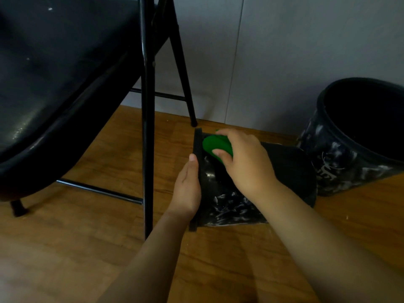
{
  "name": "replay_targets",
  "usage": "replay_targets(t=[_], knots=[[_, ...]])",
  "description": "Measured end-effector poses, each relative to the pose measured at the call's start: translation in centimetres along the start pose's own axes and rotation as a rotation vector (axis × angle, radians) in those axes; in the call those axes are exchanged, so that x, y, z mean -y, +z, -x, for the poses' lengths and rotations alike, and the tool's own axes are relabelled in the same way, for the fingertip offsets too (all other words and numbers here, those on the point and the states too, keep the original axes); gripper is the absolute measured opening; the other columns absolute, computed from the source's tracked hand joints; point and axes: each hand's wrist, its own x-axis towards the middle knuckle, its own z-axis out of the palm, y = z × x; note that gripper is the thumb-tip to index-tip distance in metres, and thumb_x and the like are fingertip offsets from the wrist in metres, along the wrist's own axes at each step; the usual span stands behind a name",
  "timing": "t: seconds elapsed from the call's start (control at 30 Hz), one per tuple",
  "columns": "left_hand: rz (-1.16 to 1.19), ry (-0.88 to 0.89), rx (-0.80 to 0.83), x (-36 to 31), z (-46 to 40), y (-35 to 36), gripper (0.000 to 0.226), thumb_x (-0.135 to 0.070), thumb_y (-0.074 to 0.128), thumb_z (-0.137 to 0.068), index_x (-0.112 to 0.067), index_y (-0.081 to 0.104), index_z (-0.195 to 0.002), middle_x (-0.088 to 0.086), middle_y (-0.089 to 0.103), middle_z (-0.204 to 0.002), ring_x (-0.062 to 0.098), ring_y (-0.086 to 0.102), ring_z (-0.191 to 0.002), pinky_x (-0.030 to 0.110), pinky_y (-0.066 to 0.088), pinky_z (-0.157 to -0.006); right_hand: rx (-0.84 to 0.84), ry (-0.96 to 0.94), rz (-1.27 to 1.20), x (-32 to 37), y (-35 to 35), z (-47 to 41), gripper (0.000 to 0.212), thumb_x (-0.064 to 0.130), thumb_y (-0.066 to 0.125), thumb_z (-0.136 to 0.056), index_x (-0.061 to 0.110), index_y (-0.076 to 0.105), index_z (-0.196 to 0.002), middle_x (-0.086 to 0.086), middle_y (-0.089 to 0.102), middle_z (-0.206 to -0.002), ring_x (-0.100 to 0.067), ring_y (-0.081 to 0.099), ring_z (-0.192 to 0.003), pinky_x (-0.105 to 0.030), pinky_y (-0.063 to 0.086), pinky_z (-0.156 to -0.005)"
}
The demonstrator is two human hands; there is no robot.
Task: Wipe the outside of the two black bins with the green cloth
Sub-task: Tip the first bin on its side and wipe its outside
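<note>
1. While lying on its side on the wooden floor, with rim turned to the left and base to the right: nearer black bin, glossy wall streaked with pale marks low down.
2. Pressed against that bin's upper wall, just right of the rim: green cloth, bunched under the right hand.
3. Right hand: fingers curled over the cloth, thumb tip showing on its near edge, gripping it against the bin.
4. Left hand: flat along the rim's outer face, thumb straight on the rim edge, other fingers out of sight behind it; steadying by touch, with no curl round anything visible.
5. Both forearms reaching in from the bottom edge, bare.
6. Standing upright to the right, near the lying bin's base: second black bin, mouth open toward the camera, outer wall mottled with white marks and a pale drawn figure. Whether touching the first bin or not: cannot tell.
7. To the left: black folding chair, padded seat filling the upper left, one metal leg standing on the floor just beside the left hand.
8. Behind everything: pale grey wall with vertical seams, meeting the floor close behind the bins.
</note>
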Motion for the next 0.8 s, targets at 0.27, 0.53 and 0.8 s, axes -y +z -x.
replay_targets(t=[0.27, 0.53, 0.8], knots=[[0.012, -0.02, -0.01, 0.1, -0.2, 0.1, 0.056, -0.061, 0.024, -0.1, -0.029, 0.066, -0.12, 0.0, 0.074, -0.11, 0.016, 0.068, -0.108, 0.046, 0.048, -0.103, 0.027, -0.022, -0.019, -0.1, -0.1, 0.8, 0.041, 0.036, 0.059, -0.092, 0.029, 0.05, -0.132, 0.008, 0.057, -0.125, -0.017, 0.049, -0.118, -0.041, 0.044, -0.097], [-0.019, -0.014, -0.044, -0.1, -0.8, 0.0, 0.06, -0.062, 0.023, -0.1, -0.027, 0.071, -0.113, 0.003, 0.074, -0.107, 0.019, 0.068, -0.106, 0.05, 0.047, -0.103, 0.156, -0.124, -0.02, -0.2, -0.7, 3.3, 0.043, 0.035, 0.062, -0.09, 0.035, 0.048, -0.13, 0.016, 0.052, -0.131, -0.008, 0.043, -0.122, -0.033, 0.039, -0.101], [-0.014, -0.028, -0.039, -0.5, -0.8, 0.1, 0.057, -0.06, 0.024, -0.101, -0.028, 0.069, -0.115, 0.002, 0.075, -0.106, 0.017, 0.069, -0.104, 0.047, 0.048, -0.103, -0.033, -0.012, 0.027, 0.0, 0.3, 0.6, 0.041, 0.033, 0.064, -0.089, 0.03, 0.051, -0.128, 0.009, 0.058, -0.125, -0.016, 0.049, -0.117, -0.039, 0.042, -0.097]])
